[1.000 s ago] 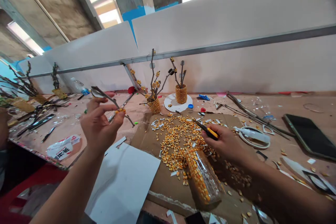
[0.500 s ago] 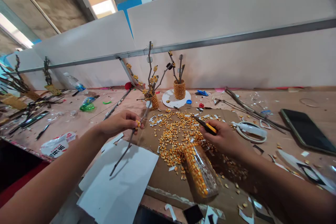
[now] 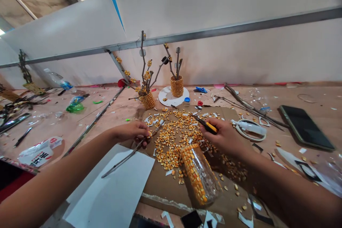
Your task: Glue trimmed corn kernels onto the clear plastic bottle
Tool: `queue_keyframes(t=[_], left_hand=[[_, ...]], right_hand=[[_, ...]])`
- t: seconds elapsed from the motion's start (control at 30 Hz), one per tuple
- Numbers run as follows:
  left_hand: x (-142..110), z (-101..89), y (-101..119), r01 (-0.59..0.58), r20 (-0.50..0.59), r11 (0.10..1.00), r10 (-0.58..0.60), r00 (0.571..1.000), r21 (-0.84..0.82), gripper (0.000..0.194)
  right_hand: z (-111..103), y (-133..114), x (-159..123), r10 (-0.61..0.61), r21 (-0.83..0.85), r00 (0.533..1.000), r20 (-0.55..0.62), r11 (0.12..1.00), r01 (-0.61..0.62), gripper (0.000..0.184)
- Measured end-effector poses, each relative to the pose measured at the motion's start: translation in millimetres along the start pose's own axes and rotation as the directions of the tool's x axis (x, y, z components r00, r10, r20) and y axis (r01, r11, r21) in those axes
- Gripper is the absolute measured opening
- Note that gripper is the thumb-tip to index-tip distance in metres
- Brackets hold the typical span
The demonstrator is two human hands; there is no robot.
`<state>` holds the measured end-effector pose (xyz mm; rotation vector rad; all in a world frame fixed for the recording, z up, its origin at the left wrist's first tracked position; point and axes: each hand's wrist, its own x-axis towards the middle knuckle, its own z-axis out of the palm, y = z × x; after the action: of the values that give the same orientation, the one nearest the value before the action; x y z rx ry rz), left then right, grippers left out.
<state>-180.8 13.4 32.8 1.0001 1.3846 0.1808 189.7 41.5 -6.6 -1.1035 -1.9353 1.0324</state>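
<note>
My left hand (image 3: 137, 132) is closed round a thin twig (image 3: 120, 162), with some corn kernels stuck on it near my fingertips. The twig slants over a sheet of white paper (image 3: 114, 192), its far tip pointing toward the kernels. In my right hand (image 3: 217, 131) is a yellow and black utility knife (image 3: 210, 127), tip toward the back left, above the loose corn kernels (image 3: 168, 149). Below lies a clear plastic bottle (image 3: 204, 174) on its side, partly covered in glued kernels. Cardboard (image 3: 157, 188) is under the bottle and the kernels.
Two kernel-covered pots, one left (image 3: 147, 100) and one on a white disc (image 3: 177, 87), hold decorated branches at the back. To the right are a phone (image 3: 306, 126), a coiled white cable (image 3: 251, 136) and sticks (image 3: 248, 105). Paper scraps and plastic bottles lie about.
My left hand has lowered the twig's upper end and tilted it toward the kernels, so it lies flatter. My right hand keeps the knife in nearly the same place. The view has shifted right.
</note>
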Motion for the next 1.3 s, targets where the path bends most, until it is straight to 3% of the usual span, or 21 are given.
queue_keyframes(t=[0.13,0.3,0.53,0.67,0.8,0.93,1.1,1.3], left_hand=[[-5.0,10.7,-4.2,0.018,-0.055,0.997,-0.023,0.998,-0.081,0.043],[-15.2,23.8,-5.0,0.056,-0.178,0.991,-0.078,0.981,-0.124,0.065],[-19.8,34.7,-16.4,-0.118,-0.174,0.993,0.121,0.977,0.027,0.063],[-26.7,42.9,-19.9,-0.143,-0.270,0.963,0.204,0.941,0.229,0.069],[-31.0,54.4,-20.5,-0.137,-0.377,0.888,0.320,0.869,0.439,0.061],[-24.6,64.2,-25.0,-0.103,-0.407,0.802,0.404,0.819,0.589,0.058],[-19.8,67.3,-32.0,-0.040,-0.444,0.758,0.422,0.790,0.651,0.050],[-37.2,54.0,-33.7,-0.057,-0.490,0.782,0.443,0.751,0.620,0.044]], right_hand=[[0.0,0.4,0.0,0.008,-0.025,1.000,0.010,1.000,-0.008,0.020],[1.9,-0.6,-1.4,0.009,-0.026,1.000,0.004,1.000,-0.008,0.021],[4.9,0.6,-3.0,0.008,0.000,1.000,-0.002,1.000,-0.008,0.024],[4.7,1.8,-3.0,0.002,0.002,1.000,-0.006,1.000,-0.002,0.024],[4.4,2.2,-2.8,-0.012,-0.004,1.000,-0.015,1.000,0.012,0.023],[4.2,3.3,-2.5,-0.026,-0.008,1.000,-0.016,1.000,0.026,0.025],[2.5,2.6,-3.3,-0.021,-0.007,1.000,-0.015,1.000,0.020,0.024],[1.3,1.3,-3.0,-0.032,-0.010,0.999,-0.028,0.999,0.032,0.022]])
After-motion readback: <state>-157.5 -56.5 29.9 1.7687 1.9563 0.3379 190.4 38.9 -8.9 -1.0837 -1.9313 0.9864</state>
